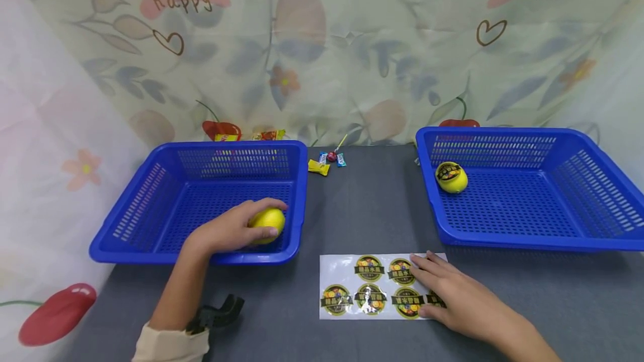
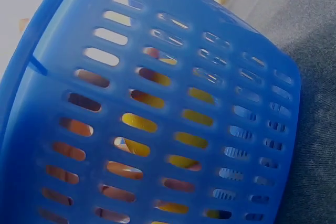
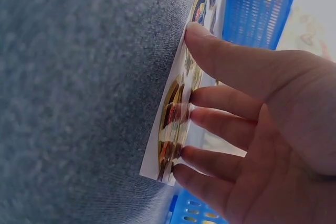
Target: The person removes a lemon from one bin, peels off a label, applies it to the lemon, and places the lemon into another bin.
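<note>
In the head view my left hand [image 1: 232,228] reaches into the left blue basket [image 1: 298,205], its thumb and fingers curled round a lemon [image 1: 269,223] near the basket's right wall. Through the slots of that wall, the left wrist view shows bits of the yellow lemon [image 2: 194,139] and of fingers. My right hand [image 1: 455,295] rests on the right end of a white sticker sheet [image 1: 329,264], fingers spread and partly covering the round black-and-gold stickers [image 1: 369,299]. The right wrist view shows the fingertips [image 3: 195,98] touching the sheet's surface.
A second blue basket [image 1: 533,241] stands at the right; a lemon [image 1: 454,183] with a black-and-gold sticker lies at its left side. Between the baskets, near the back curtain [image 1: 347,71], are a yellow wrapped candy [image 1: 318,167], a lollipop [image 1: 332,156] and small blue packets [image 1: 341,160].
</note>
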Motion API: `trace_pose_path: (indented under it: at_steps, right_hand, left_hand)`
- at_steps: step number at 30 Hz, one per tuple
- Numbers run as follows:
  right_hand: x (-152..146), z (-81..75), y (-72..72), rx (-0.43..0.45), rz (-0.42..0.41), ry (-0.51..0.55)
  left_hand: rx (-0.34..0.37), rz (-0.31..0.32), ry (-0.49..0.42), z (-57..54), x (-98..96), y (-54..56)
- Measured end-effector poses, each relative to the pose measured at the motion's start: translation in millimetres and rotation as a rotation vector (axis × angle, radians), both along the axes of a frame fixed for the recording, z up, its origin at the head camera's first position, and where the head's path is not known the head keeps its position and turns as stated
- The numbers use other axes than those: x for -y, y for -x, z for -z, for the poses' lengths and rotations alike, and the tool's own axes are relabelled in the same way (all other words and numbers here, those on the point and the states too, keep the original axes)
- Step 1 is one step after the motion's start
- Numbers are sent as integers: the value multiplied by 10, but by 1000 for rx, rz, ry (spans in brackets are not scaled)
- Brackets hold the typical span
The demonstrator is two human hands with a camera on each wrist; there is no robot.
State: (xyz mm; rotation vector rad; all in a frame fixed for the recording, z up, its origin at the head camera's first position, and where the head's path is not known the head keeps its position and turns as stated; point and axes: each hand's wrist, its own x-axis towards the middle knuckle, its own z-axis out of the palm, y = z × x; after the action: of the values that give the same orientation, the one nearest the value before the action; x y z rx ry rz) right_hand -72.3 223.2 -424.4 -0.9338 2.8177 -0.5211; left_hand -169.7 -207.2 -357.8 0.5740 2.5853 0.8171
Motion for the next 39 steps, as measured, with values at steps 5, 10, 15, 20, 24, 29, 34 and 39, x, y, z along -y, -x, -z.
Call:
trace_pose_path:
  at_steps: [5, 10, 15, 20, 24, 29, 34, 39]
  right_hand:
    - [-10, -10, 0, 41, 8, 7]
    - [-19, -8, 1, 62, 11, 16]
    - [-14, -3, -1, 52, 12, 28]
    - [5, -6, 1, 67, 20, 28]
    - [21, -35, 14, 91, 16, 13]
    - [95, -105, 38, 53, 1, -30]
    - [189, -160, 64, 73, 30, -79]
    - [211, -192, 106, 50, 26, -102]
  left_hand:
    - [-79, -35, -105, 19, 6, -14]
    - [-113, -92, -259, -20, -42, -28]
    - [-121, -118, -373, -105, -145, -50]
    - [-109, -113, -460, -181, -292, -92]
    - [-53, -100, -541, -224, -416, -137]
    - [-12, -21, -648, -242, -576, -173]
    - [7, 50, -709, -219, -748, -193]
    - [18, 50, -733, -144, -1005, -223]
